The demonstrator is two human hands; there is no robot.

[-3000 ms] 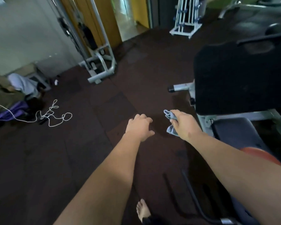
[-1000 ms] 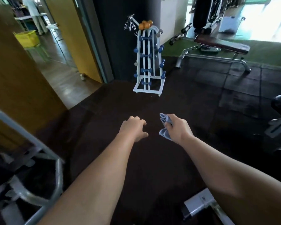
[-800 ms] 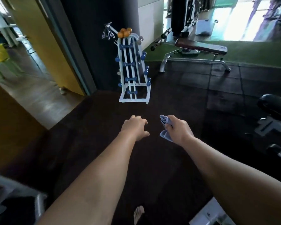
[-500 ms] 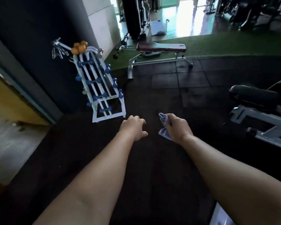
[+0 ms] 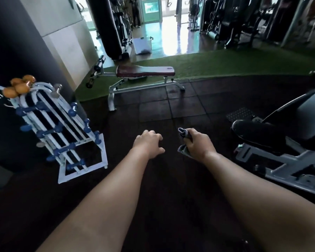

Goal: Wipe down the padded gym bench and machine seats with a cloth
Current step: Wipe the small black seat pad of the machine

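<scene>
Well ahead, the bench (image 5: 144, 71) stands at the turf's (image 5: 225, 62) edge. Of the hands, the right hand (image 5: 198, 144) grips the folded cloth (image 5: 183, 132) above the floor (image 5: 171, 179), well apart from the bench. The left hand (image 5: 148, 143) hangs near it, loosely curled and holding nothing. A machine seat (image 5: 253, 131) sits right.

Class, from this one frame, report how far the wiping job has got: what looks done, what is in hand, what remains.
Done: nothing shows as wiped. In hand: the right hand grips the folded cloth in mid-air, touching nothing; the left hand is empty, loosely curled. Left: the maroon bench ahead and the black machine seat on the right, both out of contact with the cloth.
</scene>
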